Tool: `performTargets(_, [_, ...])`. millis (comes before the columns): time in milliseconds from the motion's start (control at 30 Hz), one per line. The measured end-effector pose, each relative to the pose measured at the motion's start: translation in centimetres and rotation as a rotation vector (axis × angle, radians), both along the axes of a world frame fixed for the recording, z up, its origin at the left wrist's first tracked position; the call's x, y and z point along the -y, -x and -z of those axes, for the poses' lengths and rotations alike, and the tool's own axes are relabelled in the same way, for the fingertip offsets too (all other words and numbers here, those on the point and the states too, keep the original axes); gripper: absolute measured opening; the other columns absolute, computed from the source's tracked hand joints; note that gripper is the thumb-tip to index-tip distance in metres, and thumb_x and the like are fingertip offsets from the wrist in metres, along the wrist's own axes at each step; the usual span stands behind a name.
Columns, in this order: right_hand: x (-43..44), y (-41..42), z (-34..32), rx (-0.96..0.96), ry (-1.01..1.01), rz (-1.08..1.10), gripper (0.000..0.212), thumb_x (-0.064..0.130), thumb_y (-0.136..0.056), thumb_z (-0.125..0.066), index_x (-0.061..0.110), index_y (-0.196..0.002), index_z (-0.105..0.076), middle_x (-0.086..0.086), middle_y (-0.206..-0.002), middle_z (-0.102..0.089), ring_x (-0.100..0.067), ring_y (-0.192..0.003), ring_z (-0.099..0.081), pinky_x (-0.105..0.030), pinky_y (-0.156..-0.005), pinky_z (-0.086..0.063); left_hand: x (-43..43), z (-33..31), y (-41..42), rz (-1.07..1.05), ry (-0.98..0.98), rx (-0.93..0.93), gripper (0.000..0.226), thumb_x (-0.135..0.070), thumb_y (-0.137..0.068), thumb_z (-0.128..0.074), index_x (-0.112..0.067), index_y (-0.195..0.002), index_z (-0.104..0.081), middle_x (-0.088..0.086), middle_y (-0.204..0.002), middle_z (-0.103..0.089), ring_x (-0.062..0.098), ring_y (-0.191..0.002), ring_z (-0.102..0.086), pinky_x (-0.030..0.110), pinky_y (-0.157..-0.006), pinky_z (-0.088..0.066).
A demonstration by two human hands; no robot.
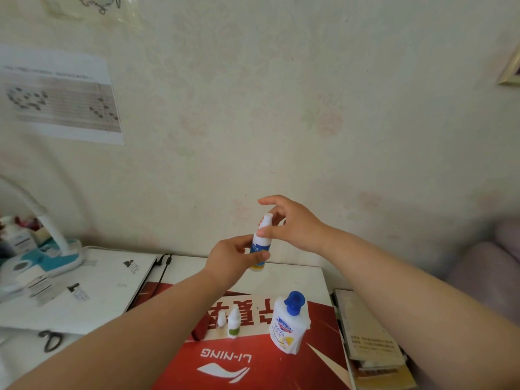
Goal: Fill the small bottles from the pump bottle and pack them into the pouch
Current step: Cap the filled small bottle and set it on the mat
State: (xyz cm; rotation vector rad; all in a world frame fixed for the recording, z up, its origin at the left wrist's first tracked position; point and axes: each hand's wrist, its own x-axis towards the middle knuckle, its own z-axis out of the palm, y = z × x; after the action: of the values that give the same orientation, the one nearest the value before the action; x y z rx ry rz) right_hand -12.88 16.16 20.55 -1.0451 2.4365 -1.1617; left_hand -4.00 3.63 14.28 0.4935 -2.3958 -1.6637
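I hold a white small bottle (257,247) labelled blue and yellow; the white pump bottle (287,327) wears a blue top.

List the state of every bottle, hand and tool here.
held bottle: in the air, near upright.
left hand: grips its body.
right hand: pinches its top.
pump bottle: upright, pump on.
green-band bottle: upright, capped.
smallest bottle: upright beside it.
scissors: lying flat.
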Motion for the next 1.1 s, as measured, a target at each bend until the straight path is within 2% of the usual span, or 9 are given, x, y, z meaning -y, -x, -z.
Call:
performTargets(167, [-0.4, 0.3, 0.3, 0.061, 0.038, -0.03, 0.056, 0.01, -0.087, -0.065, 0.024, -0.136, -0.042, 0.003, -0.114, -0.068, -0.009, -0.1, -0.06, -0.014, -0.083, -0.042, 0.6, 0.2, 0.0, -0.018, -0.062, -0.002, 0.041, -0.027, -0.075, -0.075, -0.025, -0.115, -0.065, -0.007, -0.094, -0.065, 0.015, -0.092, -0.06, 0.02, -0.073, -0.044])
performTargets(300, [-0.1, 0.2, 1.1, 0.001, 0.019, 0.029, 0.058, 0.018, -0.081, -0.073, 0.024, -0.133, -0.046, 0.005, -0.102, -0.062, -0.005, -0.086, -0.055, -0.011, -0.071, -0.04, 0.6, 0.8, 0.0, -0.012, -0.034, 0.029, 0.04, -0.029, -0.075, -0.075, -0.027, -0.114, -0.065, -0.003, -0.1, -0.067, 0.018, -0.097, -0.06, 0.023, -0.079, -0.042])
performTargets(500, [0.2, -0.1, 2.2, 0.06, 0.013, -0.029, 0.056, 0.011, -0.086, -0.067, 0.024, -0.135, -0.042, 0.011, -0.109, -0.064, -0.003, -0.101, -0.057, -0.006, -0.072, -0.042, 0.4, 1.6, -0.1, 0.0, -0.036, 0.04, 0.041, -0.03, -0.077, -0.074, -0.025, -0.116, -0.063, -0.001, -0.1, -0.067, 0.019, -0.097, -0.062, 0.019, -0.073, -0.044])
performTargets(667, [0.8, -0.3, 3.1, 0.0, -0.014, 0.039, 0.057, 0.023, -0.08, -0.074, 0.025, -0.131, -0.047, 0.001, -0.105, -0.058, -0.01, -0.092, -0.055, -0.015, -0.08, -0.044, 0.5, 2.1, -0.4, 0.001, 0.004, 0.058, 0.04, -0.029, -0.078, -0.072, -0.025, -0.117, -0.063, -0.004, -0.098, -0.064, 0.015, -0.092, -0.058, 0.012, -0.068, -0.04])
performTargets(800, [0.7, -0.4, 3.8, 0.045, -0.004, -0.009, 0.057, 0.019, -0.083, -0.07, 0.026, -0.134, -0.045, 0.002, -0.116, -0.06, -0.011, -0.105, -0.056, -0.014, -0.081, -0.042, 0.7, 2.4, -0.6, 0.0, 0.018, 0.07, 0.042, -0.03, -0.08, -0.07, -0.025, -0.121, -0.061, -0.004, -0.1, -0.065, 0.013, -0.089, -0.058, 0.016, -0.066, -0.041])
performTargets(867, [0.5, -0.4, 4.2, 0.072, 0.019, -0.027, 0.054, 0.013, -0.085, -0.067, 0.026, -0.133, -0.045, 0.001, -0.119, -0.064, -0.011, -0.109, -0.057, -0.015, -0.084, -0.04, 0.9, 2.7, -0.6, -0.015, 0.009, 0.075, 0.042, -0.03, -0.079, -0.071, -0.025, -0.12, -0.061, -0.004, -0.095, -0.066, 0.01, -0.077, -0.056, 0.018, -0.065, -0.039])
performTargets(967, [0.5, -0.5, 4.8, 0.037, 0.031, 0.02, 0.051, 0.015, -0.083, -0.07, 0.025, -0.129, -0.049, 0.006, -0.107, -0.064, -0.008, -0.098, -0.058, -0.01, -0.077, -0.039, 1.0, 3.1, -0.6, -0.024, 0.03, 0.088, 0.041, -0.03, -0.078, -0.072, -0.029, -0.118, -0.062, -0.004, -0.087, -0.065, 0.006, -0.064, -0.05, 0.017, -0.059, -0.037])
performTargets(1033, [0.5, -0.6, 5.2, 0.024, 0.029, 0.055, 0.05, 0.02, -0.082, -0.073, 0.024, -0.127, -0.051, 0.012, -0.094, -0.056, -0.006, -0.087, -0.054, -0.009, -0.07, -0.04, 0.7, 3.3, -0.6, -0.011, 0.066, 0.099, 0.04, -0.031, -0.078, -0.072, -0.029, -0.117, -0.063, -0.005, -0.087, -0.065, 0.007, -0.067, -0.052, 0.016, -0.059, -0.039])
performTargets(1100, [0.4, -0.7, 5.5, 0.037, 0.035, 0.062, 0.049, 0.022, -0.082, -0.072, 0.024, -0.126, -0.051, 0.011, -0.093, -0.052, -0.007, -0.086, -0.053, -0.01, -0.072, -0.041, 0.3, 3.5, -0.6, 0.002, 0.074, 0.102, 0.039, -0.032, -0.079, -0.071, -0.028, -0.117, -0.063, -0.004, -0.09, -0.065, 0.009, -0.073, -0.055, 0.016, -0.062, -0.042])
